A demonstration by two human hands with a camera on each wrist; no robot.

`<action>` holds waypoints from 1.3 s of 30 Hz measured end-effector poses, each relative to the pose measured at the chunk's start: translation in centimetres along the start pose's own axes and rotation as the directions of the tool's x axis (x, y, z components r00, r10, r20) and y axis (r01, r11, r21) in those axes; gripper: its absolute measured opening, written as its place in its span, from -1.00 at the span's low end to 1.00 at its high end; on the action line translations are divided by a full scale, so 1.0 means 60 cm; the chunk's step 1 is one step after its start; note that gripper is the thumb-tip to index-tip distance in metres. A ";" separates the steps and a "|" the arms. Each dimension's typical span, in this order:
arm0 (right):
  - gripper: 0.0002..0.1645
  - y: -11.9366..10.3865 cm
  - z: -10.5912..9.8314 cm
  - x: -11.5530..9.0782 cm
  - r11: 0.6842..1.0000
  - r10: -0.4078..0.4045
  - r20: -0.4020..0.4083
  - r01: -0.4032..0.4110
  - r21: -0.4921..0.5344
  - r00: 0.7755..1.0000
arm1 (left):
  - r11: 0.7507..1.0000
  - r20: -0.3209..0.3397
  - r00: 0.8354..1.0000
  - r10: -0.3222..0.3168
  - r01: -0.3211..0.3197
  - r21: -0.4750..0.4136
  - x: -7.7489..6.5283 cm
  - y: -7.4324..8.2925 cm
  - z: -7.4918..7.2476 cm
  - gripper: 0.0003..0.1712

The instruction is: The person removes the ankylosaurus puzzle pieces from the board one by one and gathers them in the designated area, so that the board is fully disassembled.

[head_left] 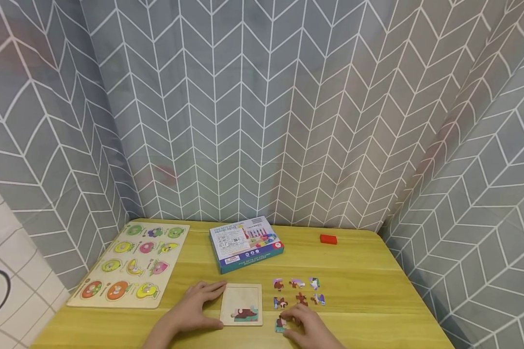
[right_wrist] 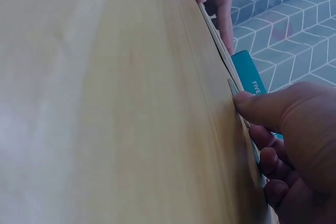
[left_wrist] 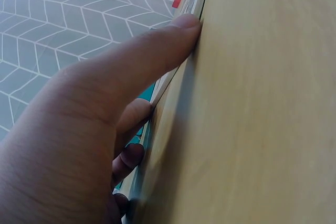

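Observation:
A square wooden puzzle tray (head_left: 241,295) lies flat on the table. Some joined brown and teal jigsaw pieces (head_left: 246,314) fill part of its lower right. My left hand (head_left: 189,309) rests at the tray's left side, thumb near the bottom corner and forefinger at the top corner. To the right of the tray, my right hand (head_left: 307,328) pinches a jigsaw piece (head_left: 280,325) between thumb and fingers, low over the table. In the right wrist view my thumb (right_wrist: 249,104) presses on a thin, tilted piece edge. Several loose jigsaw pieces (head_left: 302,298) lie in two rows above that hand.
Behind the tray is a bead-set box (head_left: 246,242). A wooden fruit puzzle board (head_left: 131,264) lies at the left, and a small red block (head_left: 328,239) sits at the back right. Patterned curtains (head_left: 262,121) surround the wooden table (head_left: 367,291).

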State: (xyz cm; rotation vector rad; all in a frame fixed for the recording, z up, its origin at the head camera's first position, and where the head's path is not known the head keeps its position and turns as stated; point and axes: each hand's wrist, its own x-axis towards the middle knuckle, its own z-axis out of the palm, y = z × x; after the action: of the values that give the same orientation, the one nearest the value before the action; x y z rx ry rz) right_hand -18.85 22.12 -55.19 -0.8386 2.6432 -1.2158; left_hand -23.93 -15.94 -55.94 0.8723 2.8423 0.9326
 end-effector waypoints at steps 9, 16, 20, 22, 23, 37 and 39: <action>-0.60 0.004 -0.001 0.000 1.000 0.008 0.004 -0.008 0.020 1.000 | 1.000 -0.010 1.000 0.016 -0.016 0.003 -0.001 0.002 -0.001 0.13; -0.59 0.003 -0.001 0.002 1.000 0.005 0.001 -0.005 0.024 1.000 | 1.000 -0.010 1.000 0.019 -0.019 0.002 -0.001 0.002 -0.003 0.13; -0.58 0.000 0.000 0.002 1.000 -0.003 -0.011 0.003 0.017 1.000 | 1.000 -0.009 1.000 0.018 -0.018 0.010 -0.001 0.000 -0.002 0.13; -0.57 -0.002 0.002 0.003 1.000 -0.006 -0.017 0.006 0.011 1.000 | 1.000 -0.010 1.000 0.018 -0.018 0.010 -0.001 -0.001 -0.002 0.12; -0.57 -0.003 0.002 0.004 1.000 -0.012 -0.022 0.012 0.004 1.000 | 1.000 -0.009 1.000 0.016 -0.016 0.010 -0.001 -0.001 -0.002 0.12; -0.57 -0.004 -0.002 0.010 0.999 0.051 -0.073 -0.051 0.004 0.996 | 1.000 -0.010 1.000 0.017 -0.017 -0.001 0.000 -0.002 -0.001 0.13; -0.58 -0.010 -0.009 0.015 0.997 0.071 -0.092 -0.072 -0.006 0.993 | 1.000 -0.007 1.000 0.017 -0.017 0.003 0.000 -0.002 0.000 0.12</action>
State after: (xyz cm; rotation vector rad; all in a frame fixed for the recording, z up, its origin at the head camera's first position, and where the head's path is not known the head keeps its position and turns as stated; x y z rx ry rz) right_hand -19.52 21.69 -54.30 -0.6992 2.7276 -1.2544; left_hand -23.97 -16.04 -55.99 0.8969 2.8472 0.9346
